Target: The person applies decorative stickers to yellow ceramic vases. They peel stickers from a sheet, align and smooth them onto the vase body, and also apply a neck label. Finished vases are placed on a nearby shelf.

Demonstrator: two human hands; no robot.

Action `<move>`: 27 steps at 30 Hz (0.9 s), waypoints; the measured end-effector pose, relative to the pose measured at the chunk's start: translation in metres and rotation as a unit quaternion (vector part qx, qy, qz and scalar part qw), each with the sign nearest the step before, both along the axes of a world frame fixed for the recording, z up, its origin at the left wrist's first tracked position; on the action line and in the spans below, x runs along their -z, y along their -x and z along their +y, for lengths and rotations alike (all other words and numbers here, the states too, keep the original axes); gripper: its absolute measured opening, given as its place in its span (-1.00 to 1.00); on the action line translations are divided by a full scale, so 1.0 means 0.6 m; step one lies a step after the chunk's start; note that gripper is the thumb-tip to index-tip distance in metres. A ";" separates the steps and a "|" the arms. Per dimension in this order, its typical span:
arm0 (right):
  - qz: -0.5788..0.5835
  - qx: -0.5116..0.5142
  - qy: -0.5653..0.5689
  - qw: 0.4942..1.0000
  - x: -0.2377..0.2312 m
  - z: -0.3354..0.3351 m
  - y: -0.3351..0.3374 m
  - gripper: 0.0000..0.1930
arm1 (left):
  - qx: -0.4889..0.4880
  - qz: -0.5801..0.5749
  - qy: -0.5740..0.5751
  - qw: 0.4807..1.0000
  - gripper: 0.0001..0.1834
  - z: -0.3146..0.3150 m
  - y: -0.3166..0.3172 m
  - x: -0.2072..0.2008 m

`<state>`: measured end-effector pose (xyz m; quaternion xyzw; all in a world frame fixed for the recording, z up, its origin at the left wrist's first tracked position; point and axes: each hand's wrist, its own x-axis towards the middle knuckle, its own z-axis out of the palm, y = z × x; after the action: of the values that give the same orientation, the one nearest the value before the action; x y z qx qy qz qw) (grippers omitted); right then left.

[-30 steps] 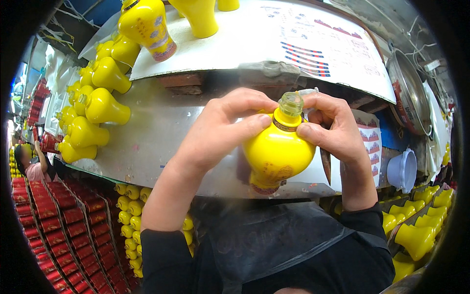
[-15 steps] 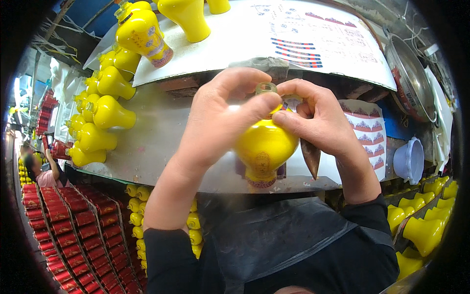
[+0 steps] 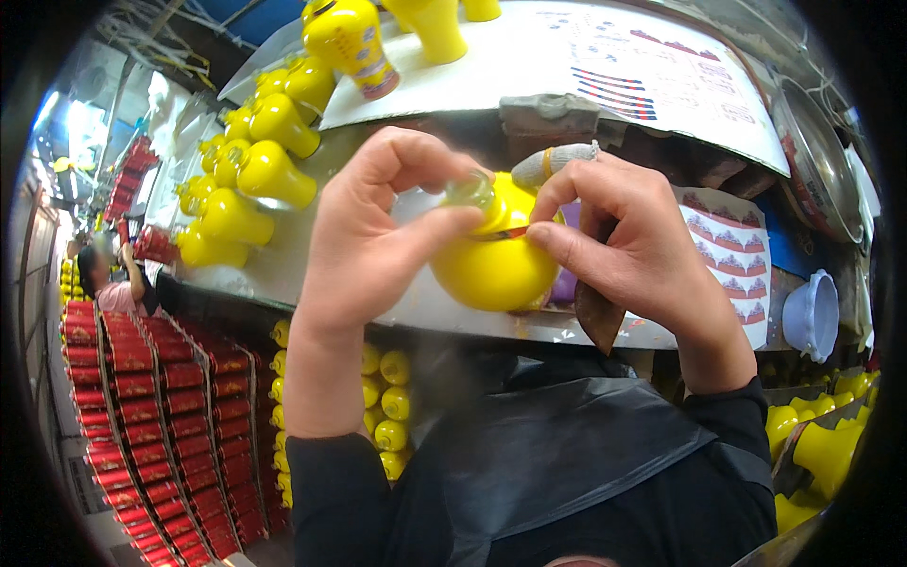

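A glossy yellow bottle (image 3: 496, 274) with a clear glass mouth is tilted between my hands, its neck toward the far side. My left hand (image 3: 378, 227) curls its thumb and fingers around the glass mouth; its fingertips are blurred. At the shoulder lies a thin dark decal strip (image 3: 505, 233). My right hand (image 3: 628, 231) pinches thumb and forefinger at the strip's right end. A brown pointed scraper-like tool (image 3: 598, 321) sticks out below the right palm. Beside the right forefinger shows a grey cloth-covered piece (image 3: 556, 164) with a yellow band; whether it is worn or held I cannot tell.
Yellow bottles (image 3: 274, 175) lie along the table's left; a decorated one (image 3: 351, 47) stands on the white board (image 3: 520, 57). Decal sheets (image 3: 727, 246) and a pale tub (image 3: 811, 317) are at right. Red boxes (image 3: 161, 406) stack lower left; a person (image 3: 118, 293) works beyond.
The bottle has tipped, so its base no longer shows. My right thumb and forefinger have moved to the strip, which now lies across the shoulder. The whole view has shifted slightly.
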<state>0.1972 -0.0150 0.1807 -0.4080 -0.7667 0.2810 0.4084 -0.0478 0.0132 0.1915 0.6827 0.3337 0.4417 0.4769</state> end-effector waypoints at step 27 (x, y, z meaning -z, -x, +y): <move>-0.113 0.033 -0.059 0.991 0.094 -0.002 0.186 -0.93 | -0.144 0.069 -0.113 0.981 -0.75 -0.085 0.147 0.119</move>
<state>0.0858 -0.0161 0.1246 -0.4371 -0.8092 0.1735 0.3521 -0.1359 -0.0377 0.1202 0.7058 0.4083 0.4929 0.3037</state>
